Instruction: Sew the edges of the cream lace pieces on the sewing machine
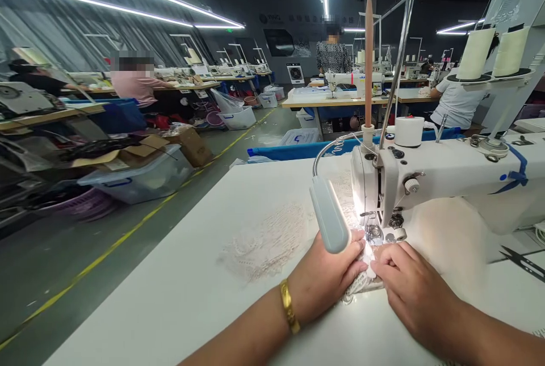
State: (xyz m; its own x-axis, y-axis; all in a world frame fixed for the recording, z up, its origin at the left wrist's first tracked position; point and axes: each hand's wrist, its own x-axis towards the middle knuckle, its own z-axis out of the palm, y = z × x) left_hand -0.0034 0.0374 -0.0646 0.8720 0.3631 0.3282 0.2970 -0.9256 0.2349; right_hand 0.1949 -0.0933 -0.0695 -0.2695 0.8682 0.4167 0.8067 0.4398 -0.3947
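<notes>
Lace lying between both hands, just short of the needle

The left hand (323, 266) is lying open, its fingers stretching forward and pressing on the left side of the lace (361, 285). The right hand (415, 286) is curling its fingers at the right edge; whether it is pinching the lace, I cannot tell. Both are touching it, neither clearly nearer. The visible strip is running lengthwise away from the body, towards the presser foot (373, 232), which is standing just beyond the fingertips. The lamp (330, 215) is hanging over the left hand, partly hiding its fingers. More lace (272, 241) is spreading leftward over the table (170, 275). The snips (525, 264) are lying at far right, apart from the right hand. The machine (447, 167) is blocking the space ahead and right. Farther off, a bin (145, 176) is standing left, and co-workers are sitting or standing at other tables.
</notes>
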